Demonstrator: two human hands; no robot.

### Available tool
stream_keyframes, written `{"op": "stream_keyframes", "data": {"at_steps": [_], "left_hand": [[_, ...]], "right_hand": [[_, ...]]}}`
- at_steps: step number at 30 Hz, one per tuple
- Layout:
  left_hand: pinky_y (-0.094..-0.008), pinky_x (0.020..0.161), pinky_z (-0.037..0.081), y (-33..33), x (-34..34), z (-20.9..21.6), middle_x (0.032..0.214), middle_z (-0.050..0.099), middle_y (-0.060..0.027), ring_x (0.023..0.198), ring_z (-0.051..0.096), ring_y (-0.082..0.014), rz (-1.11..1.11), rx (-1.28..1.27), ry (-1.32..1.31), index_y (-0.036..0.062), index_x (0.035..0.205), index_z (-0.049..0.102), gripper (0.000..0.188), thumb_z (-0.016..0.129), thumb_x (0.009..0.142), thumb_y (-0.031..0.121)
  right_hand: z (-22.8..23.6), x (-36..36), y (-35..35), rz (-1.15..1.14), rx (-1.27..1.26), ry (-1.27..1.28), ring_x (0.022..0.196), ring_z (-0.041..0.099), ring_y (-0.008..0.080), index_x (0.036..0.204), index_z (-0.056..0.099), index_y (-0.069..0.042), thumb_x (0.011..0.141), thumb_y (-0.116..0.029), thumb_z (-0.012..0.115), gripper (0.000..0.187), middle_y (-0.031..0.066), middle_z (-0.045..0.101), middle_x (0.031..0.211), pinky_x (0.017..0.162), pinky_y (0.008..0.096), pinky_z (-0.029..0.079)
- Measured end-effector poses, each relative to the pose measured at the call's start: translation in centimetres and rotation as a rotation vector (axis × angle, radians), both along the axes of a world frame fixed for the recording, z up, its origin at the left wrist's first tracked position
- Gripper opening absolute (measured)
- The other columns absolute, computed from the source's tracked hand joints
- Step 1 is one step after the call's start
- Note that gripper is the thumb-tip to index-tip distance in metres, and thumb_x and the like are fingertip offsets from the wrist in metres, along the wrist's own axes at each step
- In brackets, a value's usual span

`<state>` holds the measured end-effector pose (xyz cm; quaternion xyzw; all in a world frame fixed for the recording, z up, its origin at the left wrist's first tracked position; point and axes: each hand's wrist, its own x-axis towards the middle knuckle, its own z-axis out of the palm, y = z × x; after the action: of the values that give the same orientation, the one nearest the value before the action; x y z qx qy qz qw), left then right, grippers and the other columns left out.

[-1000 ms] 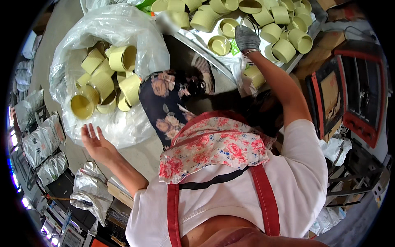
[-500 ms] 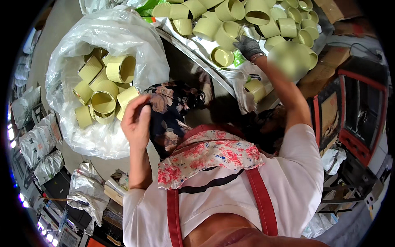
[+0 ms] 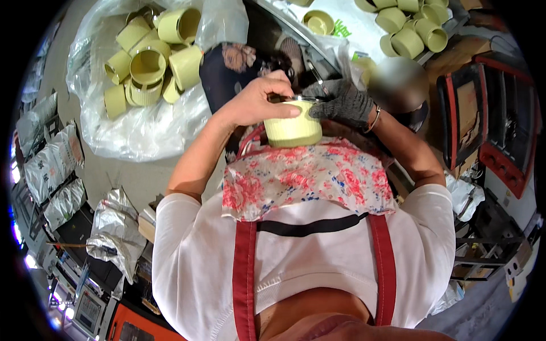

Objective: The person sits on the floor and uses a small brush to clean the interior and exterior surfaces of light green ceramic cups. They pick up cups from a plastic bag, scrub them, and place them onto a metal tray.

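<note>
In front of my apron [image 3: 307, 176] is a pale yellow-green ribbed cup [image 3: 293, 133], held rim up in both hands. My bare left hand [image 3: 259, 102] grips it from the left, the thumb lying over the rim. My right hand [image 3: 344, 102], in a dark grey glove, closes on the rim at the right. A thin dark strip shows by the gloved fingers; I cannot make out what it is. Similar cups [image 3: 148, 65] lie heaped in a large clear plastic bag [image 3: 91, 91] at my left.
Beyond my hands a table with a metal edge [image 3: 298, 28] bears a single cup [image 3: 318, 23] and more cups [image 3: 406, 42] at its right. A red-and-black machine frame [image 3: 483, 119] stands at my right. Silvery sacks [image 3: 116, 227] lie at lower left.
My right hand has come back from the heap on the table to my front. My left hand has moved right to meet it, and both now hold a cup. The view has shifted.
</note>
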<state>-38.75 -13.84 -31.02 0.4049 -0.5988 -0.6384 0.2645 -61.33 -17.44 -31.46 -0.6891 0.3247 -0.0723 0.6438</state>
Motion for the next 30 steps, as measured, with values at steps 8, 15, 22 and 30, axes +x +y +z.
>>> {"op": "stream_keyframes", "data": {"at_steps": [8,15,22,30], "left_hand": [[-0.0223,0.078,0.037,6.3,0.8,-0.6,0.105,0.047,-0.0038,0.085,0.045,-0.0104,0.315,-0.087,0.001,0.0015,0.086,0.066,0.015,0.065,0.071,0.001],[-0.0238,0.077,0.04,8.0,-0.5,-3.0,0.105,0.051,-0.0058,0.09,0.049,-0.0121,0.6,0.01,0.099,-0.0009,0.084,0.066,0.011,0.063,0.075,0.004],[-0.0327,0.089,0.041,7.2,-0.8,0.8,0.114,0.05,-0.0114,0.106,0.049,-0.0197,0.482,0.807,0.626,0.0001,0.119,0.044,0.041,0.054,0.082,0.016],[-0.0317,0.084,0.044,6.8,-1.7,2.4,0.103,0.057,-0.0119,0.093,0.056,-0.018,0.523,0.655,0.554,-0.0007,0.105,0.051,0.027,0.05,0.084,0.017]], "right_hand": [[-3.6,-1.2,2.1,0.272,-0.953,-0.06,0.083,0.059,0.0208,0.099,0.06,-0.013,0.081,-0.024,0.053,0.023,0.0051,0.06,0.097,0.071,0.0297,0.048],[-3.5,-2.2,1.9,0.414,-0.933,0.03,0.096,0.055,0.0204,0.096,0.057,-0.007,0.077,-0.013,0.053,0.021,0.0057,0.059,0.1,0.083,0.0295,0.044],[-1.5,-2.8,3.5,0.202,-0.884,-0.31,0.087,0.058,0.0248,0.095,0.057,-0.01,0.072,-0.019,0.055,0.025,0.0061,0.059,0.094,0.078,0.0336,0.047],[-0.5,-1.1,5.9,-0.215,-0.413,-0.203,0.087,0.058,0.0264,0.104,0.054,-0.008,0.073,-0.02,0.056,0.034,0.01,0.06,0.097,0.077,0.0335,0.047]]}}
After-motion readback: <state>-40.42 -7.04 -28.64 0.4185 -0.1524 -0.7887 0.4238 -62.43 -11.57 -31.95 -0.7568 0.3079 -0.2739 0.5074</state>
